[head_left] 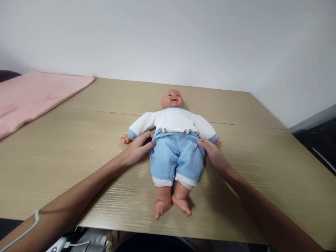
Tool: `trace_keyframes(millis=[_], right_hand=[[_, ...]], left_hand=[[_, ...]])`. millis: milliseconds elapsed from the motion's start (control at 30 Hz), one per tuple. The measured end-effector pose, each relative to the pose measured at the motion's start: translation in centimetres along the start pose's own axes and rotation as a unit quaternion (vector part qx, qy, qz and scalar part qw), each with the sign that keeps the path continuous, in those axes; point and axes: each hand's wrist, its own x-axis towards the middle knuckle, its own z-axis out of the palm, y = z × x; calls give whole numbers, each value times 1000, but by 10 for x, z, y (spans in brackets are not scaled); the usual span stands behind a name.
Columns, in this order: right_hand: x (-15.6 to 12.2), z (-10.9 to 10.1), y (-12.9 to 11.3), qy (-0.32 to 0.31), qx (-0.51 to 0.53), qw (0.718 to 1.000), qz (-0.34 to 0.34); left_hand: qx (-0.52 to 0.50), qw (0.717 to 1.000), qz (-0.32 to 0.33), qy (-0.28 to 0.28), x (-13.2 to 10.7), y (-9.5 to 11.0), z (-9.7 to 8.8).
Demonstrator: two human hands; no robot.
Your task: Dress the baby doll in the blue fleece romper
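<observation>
While the wooden table [87, 138] spread before me, a pink cloth [34, 95] covered its far left, well away from the baby doll [173, 120] lying face-up mid-table. My left hand [139, 147] and right hand [212, 151] grasped its blue trousers [178, 152] at either side; a white cable [23, 231] crossed my forearm [71, 200].

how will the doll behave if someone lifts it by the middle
The doll may sag at the middle, since its puffy white top and fleecy blue pants look soft. Its glossy head looks like hard plastic, so it might tip back and feel slick. Lying flat on its back, it seems unlikely to roll if nudged.
</observation>
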Motion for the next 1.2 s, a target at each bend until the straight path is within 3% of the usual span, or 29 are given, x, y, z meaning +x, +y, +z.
trace_keyframes(millis=[67,167,300,433,600,833,933,1067,1200], right_hand=[[-5,-2,2,-18,25,999,24],[-13,6,4,-47,152,984,84],[-15,20,5,-49,255,958,122],[-9,18,4,-50,233,964,118],[-2,4,5,-53,200,976,69],[12,-8,-16,-10,29,997,-70],[32,-2,-21,9,33,996,-78],[59,6,-6,27,33,998,-50],[63,0,9,4,15,999,-30]], left_hand=[[-11,1000,-8,0,-3,0,1],[-103,993,-51,30,-5,0,9],[-256,954,-142,58,-6,2,25],[-252,950,-176,51,-5,10,29],[-131,987,-56,78,-2,13,11],[-82,989,63,107,17,17,-1],[-105,992,14,69,35,20,-5],[-182,978,-95,34,53,15,-10],[-113,989,-91,33,49,7,-9]])
